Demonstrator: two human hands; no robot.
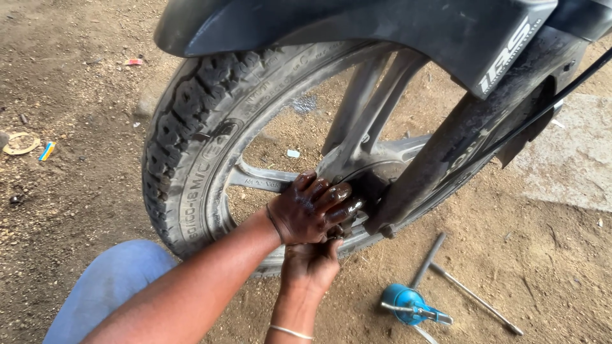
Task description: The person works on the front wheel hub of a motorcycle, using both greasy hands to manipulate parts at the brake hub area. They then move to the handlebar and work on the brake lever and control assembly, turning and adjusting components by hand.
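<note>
A motorcycle front wheel stands on dirt, with a knobbly black tyre [182, 146], grey alloy spokes [360, 108] and a dark hub [373, 181]. My left hand [312, 209], black with grease, lies flat against the hub beside the dusty fork leg [446, 153], fingers stretched toward the axle. My right hand [310, 264], with a thin bangle on the wrist, reaches up from below and curls under the left hand at the bottom of the hub. What its fingers hold is hidden. A dark mudguard [357, 25] arches over the tyre.
A blue oil can [405, 302] and a long metal T-handle tool [475, 296] lie on the dirt at the lower right. My knee in blue jeans [108, 286] is at the lower left. A round metal ring [20, 143] lies far left. A concrete slab [574, 153] is at the right.
</note>
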